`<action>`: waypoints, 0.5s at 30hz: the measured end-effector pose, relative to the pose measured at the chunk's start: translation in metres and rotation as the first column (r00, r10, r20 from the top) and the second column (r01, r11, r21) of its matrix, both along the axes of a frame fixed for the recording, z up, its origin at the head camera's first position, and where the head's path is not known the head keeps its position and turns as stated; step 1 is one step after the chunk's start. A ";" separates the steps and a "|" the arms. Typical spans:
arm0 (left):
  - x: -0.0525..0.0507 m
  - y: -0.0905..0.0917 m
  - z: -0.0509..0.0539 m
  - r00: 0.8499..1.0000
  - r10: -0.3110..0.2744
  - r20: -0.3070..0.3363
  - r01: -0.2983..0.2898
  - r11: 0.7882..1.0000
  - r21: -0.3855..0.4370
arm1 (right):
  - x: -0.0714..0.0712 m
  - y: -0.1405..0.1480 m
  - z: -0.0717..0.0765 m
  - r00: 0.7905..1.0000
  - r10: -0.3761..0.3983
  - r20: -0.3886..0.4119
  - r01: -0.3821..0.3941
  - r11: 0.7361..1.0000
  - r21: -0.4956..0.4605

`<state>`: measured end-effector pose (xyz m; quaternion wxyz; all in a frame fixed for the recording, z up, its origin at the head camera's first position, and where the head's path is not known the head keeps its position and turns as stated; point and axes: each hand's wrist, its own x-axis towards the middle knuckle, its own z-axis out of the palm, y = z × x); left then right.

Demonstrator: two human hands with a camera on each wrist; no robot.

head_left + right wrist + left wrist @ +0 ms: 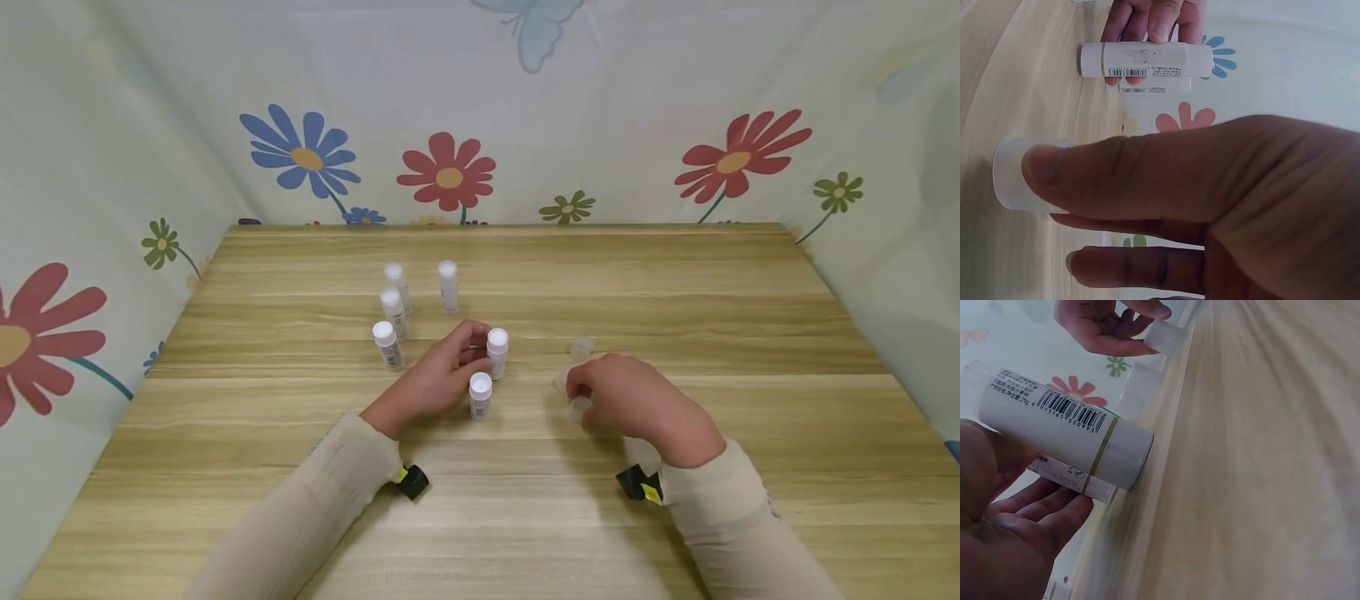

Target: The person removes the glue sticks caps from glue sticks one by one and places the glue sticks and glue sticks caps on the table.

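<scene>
My left hand (438,371) holds an upright white glue stick (497,357) between thumb and fingers. Just in front of it stands a second glue stick (481,398), whose barcode faces the left wrist camera. In that view the held glue stick (1063,475) is partly hidden behind the nearer one. To the right, my right hand (637,400) pinches a translucent white cap (579,407) at the tabletop. The right wrist view shows the thumb lying across this cap (1013,178). Another translucent cap (581,347) lies beyond the right fingers, and one more is partly hidden by them.
Several more white glue sticks stand upright at the back left, among them one (448,287) apart from the others and one (387,346) nearest the left wrist. The wooden table (525,517) meets a flower-printed curtain (600,108) at its back and sides.
</scene>
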<state>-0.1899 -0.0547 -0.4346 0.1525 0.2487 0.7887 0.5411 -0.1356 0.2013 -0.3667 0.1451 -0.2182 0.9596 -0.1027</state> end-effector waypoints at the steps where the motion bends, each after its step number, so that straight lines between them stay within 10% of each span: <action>1: 0.000 0.000 0.000 1.000 -0.003 0.002 0.003 1.000 0.001 | 0.000 0.000 0.000 1.000 -0.001 -0.001 0.001 1.000 0.002; 15: 0.000 0.001 -0.001 0.999 -0.007 0.040 0.008 1.000 -0.009 | 0.000 -0.002 -0.001 1.000 -0.002 -0.009 0.002 1.000 0.015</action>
